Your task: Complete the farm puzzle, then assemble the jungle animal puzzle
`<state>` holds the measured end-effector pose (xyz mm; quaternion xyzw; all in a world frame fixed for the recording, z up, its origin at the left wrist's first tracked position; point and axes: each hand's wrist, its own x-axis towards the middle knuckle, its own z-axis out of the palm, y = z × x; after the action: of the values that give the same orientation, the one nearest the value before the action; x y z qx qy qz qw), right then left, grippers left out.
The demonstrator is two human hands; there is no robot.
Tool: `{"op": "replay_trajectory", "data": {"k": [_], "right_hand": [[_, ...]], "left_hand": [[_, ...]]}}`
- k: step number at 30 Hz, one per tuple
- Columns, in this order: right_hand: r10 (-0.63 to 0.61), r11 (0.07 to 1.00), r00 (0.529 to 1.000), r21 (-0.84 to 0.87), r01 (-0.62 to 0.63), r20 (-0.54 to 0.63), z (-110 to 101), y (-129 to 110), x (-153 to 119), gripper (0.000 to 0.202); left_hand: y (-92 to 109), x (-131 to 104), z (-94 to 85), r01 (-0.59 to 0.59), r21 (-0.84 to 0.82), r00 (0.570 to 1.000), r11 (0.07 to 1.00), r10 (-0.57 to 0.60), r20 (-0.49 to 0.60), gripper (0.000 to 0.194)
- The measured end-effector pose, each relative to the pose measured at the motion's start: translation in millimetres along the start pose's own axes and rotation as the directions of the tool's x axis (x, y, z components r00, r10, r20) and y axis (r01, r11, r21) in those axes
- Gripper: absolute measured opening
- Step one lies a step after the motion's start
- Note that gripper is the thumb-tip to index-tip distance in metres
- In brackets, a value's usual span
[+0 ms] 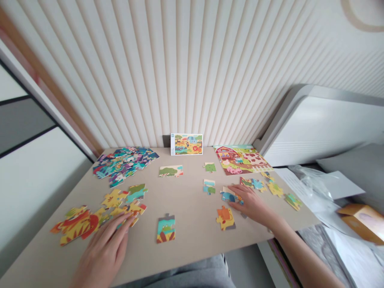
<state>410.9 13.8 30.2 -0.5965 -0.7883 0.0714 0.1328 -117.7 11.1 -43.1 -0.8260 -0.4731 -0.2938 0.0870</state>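
My left hand (105, 244) lies palm down at the left front, fingers spread slightly, its fingertips on a cluster of yellow and red puzzle pieces (79, 226). On the right, my right hand (250, 202) rests palm down with its fingertips over the edge of a blue elephant piece (228, 195); part of what lies beneath is hidden. An orange and yellow piece (225, 219) sits just below it. A frog piece (166, 229) lies between the hands. Farther back are a tree piece (171, 171), a green piece (210, 167) and two small joined-looking pieces (209, 187).
A picture card (188, 144) stands at the table's back edge. Dark purple and teal pieces (123, 162) are heaped back left. A farm puzzle (241, 160) lies back right. Loose pieces (275, 189) are near the right edge; beyond are papers and an orange box (363, 222).
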Motion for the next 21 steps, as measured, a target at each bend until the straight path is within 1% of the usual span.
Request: {"op": "replay_trajectory", "data": {"k": [5,11,17,21], "right_hand": [[-0.005,1.000,1.000,-0.002,0.005,-0.014,3,-2,4,0.051],[-0.014,1.000,1.000,0.017,0.014,-0.017,8,-5,17,0.052],[-0.009,0.995,1.000,0.095,0.007,0.018,8,-15,36,0.053],[-0.008,0.987,0.999,0.160,0.003,0.033,8,-22,47,0.055]], "left_hand": [[1,1,-0.6,-0.016,0.010,1.000,1.000,0.016,-0.004,0.040],[-1,-2,1.2,-0.014,0.022,1.000,1.000,0.014,-0.007,0.042],[4,3,-3.6,-0.012,0.010,1.000,1.000,0.012,-0.008,0.040],[3,2,-1.7,-0.009,0.016,1.000,1.000,0.009,0.003,0.041]]}}
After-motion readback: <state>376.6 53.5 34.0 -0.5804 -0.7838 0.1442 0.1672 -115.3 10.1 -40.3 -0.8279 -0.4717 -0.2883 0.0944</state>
